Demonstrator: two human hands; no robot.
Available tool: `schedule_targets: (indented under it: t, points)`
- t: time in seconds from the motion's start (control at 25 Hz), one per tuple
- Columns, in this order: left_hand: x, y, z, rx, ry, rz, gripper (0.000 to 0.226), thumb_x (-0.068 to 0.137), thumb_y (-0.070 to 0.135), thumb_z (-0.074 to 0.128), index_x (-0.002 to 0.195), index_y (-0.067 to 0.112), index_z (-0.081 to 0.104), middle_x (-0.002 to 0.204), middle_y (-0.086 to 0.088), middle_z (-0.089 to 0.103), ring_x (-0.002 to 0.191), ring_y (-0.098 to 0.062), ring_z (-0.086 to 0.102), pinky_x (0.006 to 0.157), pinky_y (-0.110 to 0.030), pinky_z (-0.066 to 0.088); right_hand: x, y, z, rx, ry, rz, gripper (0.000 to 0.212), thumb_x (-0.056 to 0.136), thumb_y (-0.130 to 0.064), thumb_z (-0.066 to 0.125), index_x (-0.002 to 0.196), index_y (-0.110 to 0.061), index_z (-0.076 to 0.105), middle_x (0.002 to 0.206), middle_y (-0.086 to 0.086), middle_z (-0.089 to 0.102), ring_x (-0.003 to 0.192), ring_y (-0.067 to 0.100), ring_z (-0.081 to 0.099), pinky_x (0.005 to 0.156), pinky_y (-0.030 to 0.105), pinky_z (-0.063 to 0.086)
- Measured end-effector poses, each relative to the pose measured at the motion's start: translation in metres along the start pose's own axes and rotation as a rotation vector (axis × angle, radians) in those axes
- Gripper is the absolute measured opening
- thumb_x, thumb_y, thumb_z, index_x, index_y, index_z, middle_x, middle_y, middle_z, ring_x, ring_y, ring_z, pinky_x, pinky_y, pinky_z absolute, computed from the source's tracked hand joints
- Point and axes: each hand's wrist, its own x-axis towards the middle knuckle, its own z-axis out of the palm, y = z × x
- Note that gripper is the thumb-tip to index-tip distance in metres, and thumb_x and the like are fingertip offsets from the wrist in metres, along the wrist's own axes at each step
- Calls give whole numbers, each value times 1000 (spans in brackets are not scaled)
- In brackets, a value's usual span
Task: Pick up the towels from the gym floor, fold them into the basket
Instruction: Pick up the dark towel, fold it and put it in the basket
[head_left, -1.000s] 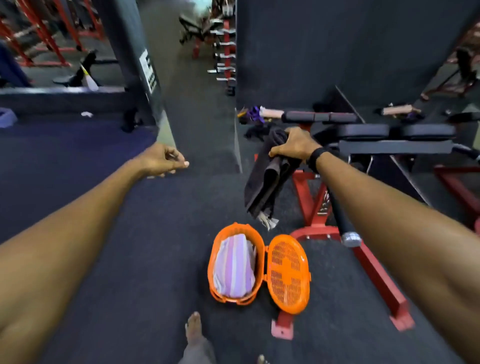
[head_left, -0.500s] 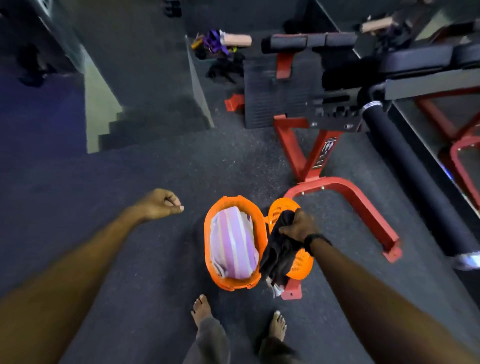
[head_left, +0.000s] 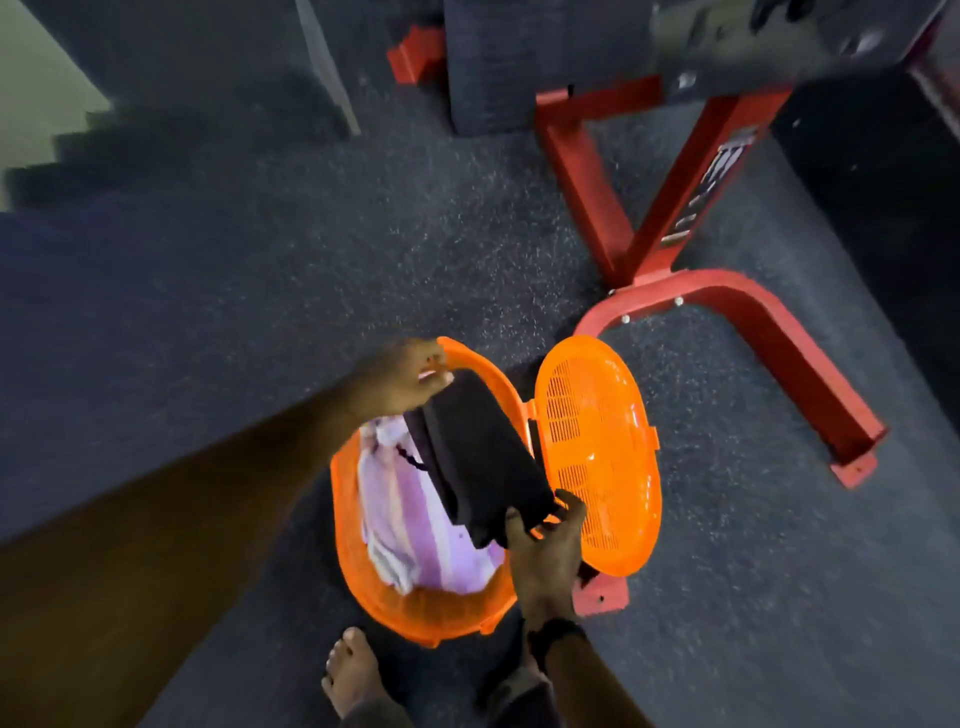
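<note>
Dark towel (head_left: 483, 457), folded into a narrow band, hangs stretched between my two hands directly above the open orange basket (head_left: 363, 587) on the gym floor (head_left: 260, 291), seen from the head camera, the only view I have. My left hand (head_left: 402, 376) pinches the far end near the basket's far rim, fingers curled onto the cloth; my right hand (head_left: 545, 556) grips the near end, fingers wrapped round its edge. A striped lilac towel (head_left: 400, 519) already lies inside the basket, under the dark one. I judge the dark towel to be light, soft and limp: it will sag and unfold if only one end is held, so the two ends, or the folded edges pinched together, are the places to hold as it goes down. It should not slip or break. The basket's hinged lid (head_left: 597, 457) lies thrown open to the right, touching the red foot of a bench frame (head_left: 727, 312). The floor is dark speckled matting; a bare foot (head_left: 353, 670) stands just beside the basket's near rim. Steps and a pale wall show blurred at far left.
</note>
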Motion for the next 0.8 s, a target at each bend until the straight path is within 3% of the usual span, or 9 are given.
schedule_targets:
  t: [0.12,0.2,0.24,0.28,0.4,0.48,0.68,0.8]
  points:
    - [46,-41,112,385,-239,73,70,90,58,40,149,21,28,154,-16,28,142,-32,27,112,-46,28,44,84,43,-350,-176,-214,64,81,-23,64,140,-13,41,143,13,40,133,25,38,109,34,35]
    - [61,-62,168,546,-345,28,77,91,61,38,153,29,3,159,-20,1,147,-37,5,116,-51,20,67,116,67,-582,-233,-409,68,79,-39,51,144,-18,41,150,16,35,139,32,34,110,44,35]
    - [63,-68,182,593,-315,19,80,91,62,39,152,30,-2,159,-20,-4,147,-38,1,116,-52,18,76,120,76,-701,-214,-515,70,77,-44,48,144,-20,42,150,18,36,138,36,36,107,46,37]
    - [66,-75,197,626,-228,41,82,89,63,39,153,29,-1,159,-21,-2,146,-39,6,113,-54,20,86,131,85,-817,-194,-596,72,76,-46,48,143,-21,42,150,19,37,137,38,36,107,47,37]
    - [65,-96,214,679,-4,172,81,84,68,32,150,23,22,150,-27,31,135,-43,37,103,-60,32,105,154,103,-1009,-147,-712,76,79,-44,59,147,-21,35,153,21,31,141,40,28,113,48,23]
    - [66,-117,223,716,-46,165,80,87,71,23,150,22,26,149,-26,33,136,-41,36,107,-60,26,114,171,108,-1079,-149,-746,82,78,-43,65,149,-23,32,154,20,30,142,39,26,114,47,19]
    - [82,-137,242,668,-86,99,85,81,75,11,151,26,14,151,-27,27,143,-40,23,113,-56,0,145,191,124,-1130,-226,-708,96,66,-45,79,148,-28,31,152,15,35,141,33,32,113,45,19]
    - [69,-118,215,645,-143,107,82,81,74,19,149,28,27,149,-27,33,138,-42,32,108,-62,22,130,174,101,-1111,-330,-699,93,69,-43,76,149,-25,31,152,17,35,140,35,34,112,47,28]
